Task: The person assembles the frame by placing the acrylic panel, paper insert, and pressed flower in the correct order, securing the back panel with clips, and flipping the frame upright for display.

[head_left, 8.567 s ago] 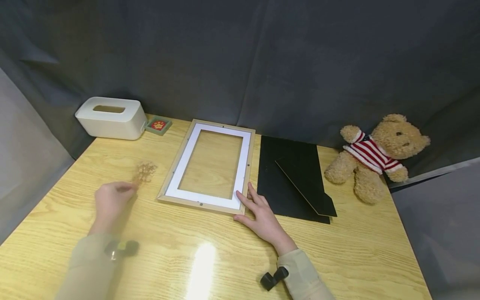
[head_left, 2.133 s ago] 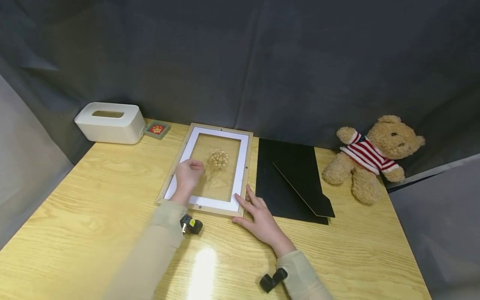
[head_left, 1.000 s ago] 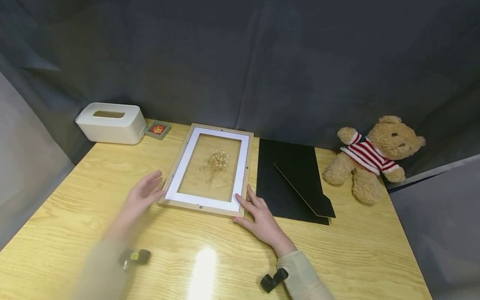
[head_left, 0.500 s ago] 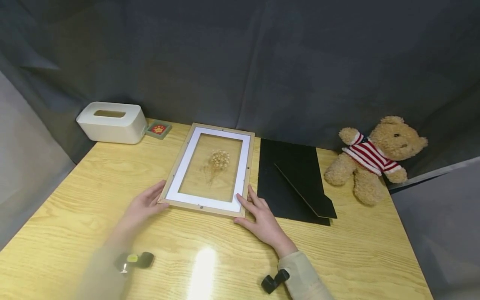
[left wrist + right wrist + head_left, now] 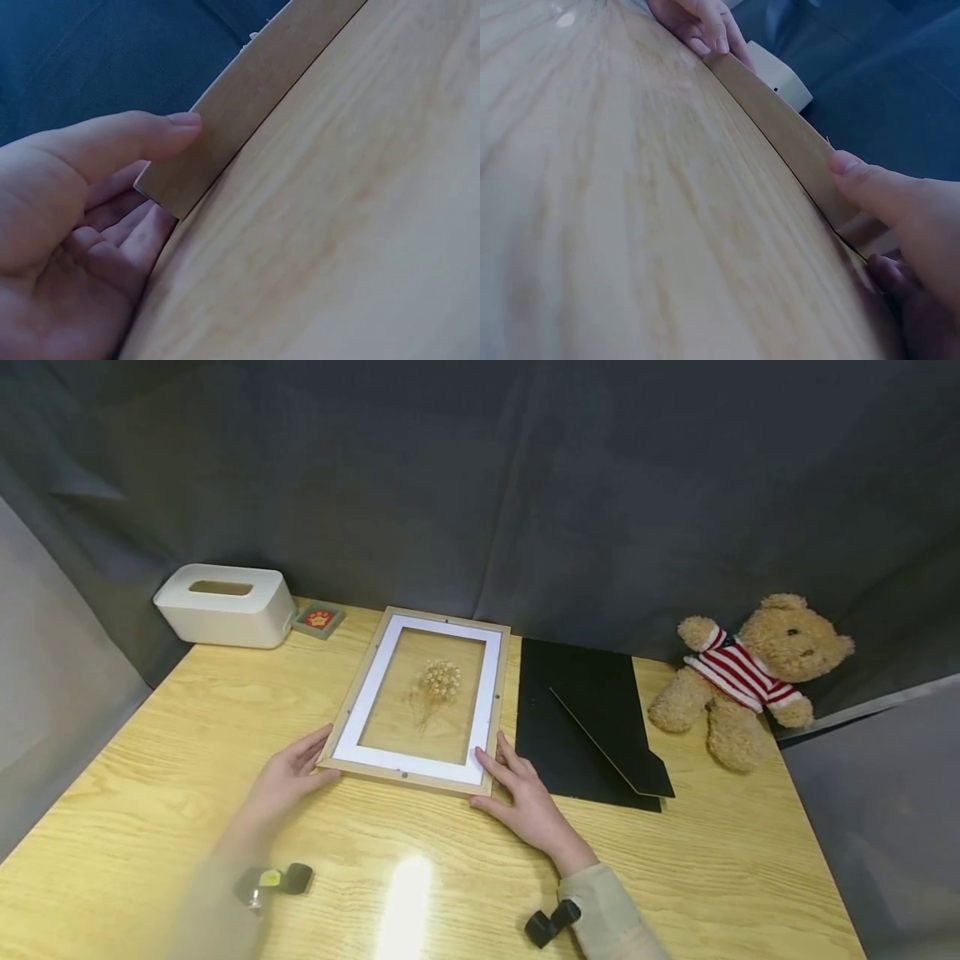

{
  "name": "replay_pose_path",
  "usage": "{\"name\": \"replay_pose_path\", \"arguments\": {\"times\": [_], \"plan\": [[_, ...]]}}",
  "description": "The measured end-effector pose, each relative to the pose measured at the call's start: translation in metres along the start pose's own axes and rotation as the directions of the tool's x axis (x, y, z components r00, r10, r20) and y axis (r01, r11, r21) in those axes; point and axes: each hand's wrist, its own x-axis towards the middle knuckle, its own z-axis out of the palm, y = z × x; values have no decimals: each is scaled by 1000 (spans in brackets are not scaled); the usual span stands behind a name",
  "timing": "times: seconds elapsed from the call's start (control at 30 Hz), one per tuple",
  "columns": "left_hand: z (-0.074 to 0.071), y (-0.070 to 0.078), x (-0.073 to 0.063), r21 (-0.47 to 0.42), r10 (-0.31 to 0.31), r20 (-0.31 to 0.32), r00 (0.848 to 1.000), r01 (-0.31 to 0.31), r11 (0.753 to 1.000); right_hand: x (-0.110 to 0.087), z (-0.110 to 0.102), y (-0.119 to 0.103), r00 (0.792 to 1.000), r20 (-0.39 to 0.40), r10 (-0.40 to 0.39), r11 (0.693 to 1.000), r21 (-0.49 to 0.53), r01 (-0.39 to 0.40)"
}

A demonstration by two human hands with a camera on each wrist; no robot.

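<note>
A wooden picture frame (image 5: 405, 777) with a white mat (image 5: 345, 747) lies on the table. Inside the mat's opening is a small bunch of dried flowers (image 5: 438, 681), heads toward the upper right. My left hand (image 5: 285, 781) holds the near left corner; in the left wrist view its thumb (image 5: 161, 135) presses the front side and the fingers bend round the corner. My right hand (image 5: 525, 793) grips the near right corner, index finger on the mat. In the right wrist view, its thumb (image 5: 862, 180) lies against the front side.
Right of the frame lies a black backing board (image 5: 540, 718) with its stand leg (image 5: 615, 743) angled out. A teddy bear (image 5: 738, 677) in a striped shirt sits at far right. Back left are a white tissue box (image 5: 225, 618) and a small paw-print square (image 5: 318, 620).
The left hand carried the dried flowers from the left into the frame's opening, let go, then moved back to the frame's near left corner. The right hand stayed at its corner.
</note>
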Motion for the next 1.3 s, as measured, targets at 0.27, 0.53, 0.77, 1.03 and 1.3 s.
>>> {"name": "replay_pose_path", "arguments": {"times": [0.27, 0.53, 0.77, 1.03, 1.3], "plan": [[1, 2, -1, 12, -4, 0, 1000, 4, 1000, -1, -28, -8, 1000, -8, -2, 1000, 7, 2], [3, 4, -3, -4, -8, -4, 1000, 8, 1000, -17, -79, 7, 973, -228, 46, 988, -133, -78], [5, 8, -4, 12, -14, -9, 1000, 14, 1000, -37, -125, 45, 890, -389, 237, 954, -80, -289], [3, 6, -4, 28, -18, -1, 1000, 18, 999, -52, -153, 88, 791, -345, 505, 852, 52, -521], [3, 6, -5, 53, -15, -1, 1000, 15, 998, -50, -147, 108, 793, -289, 537, 826, -12, -564]]}}
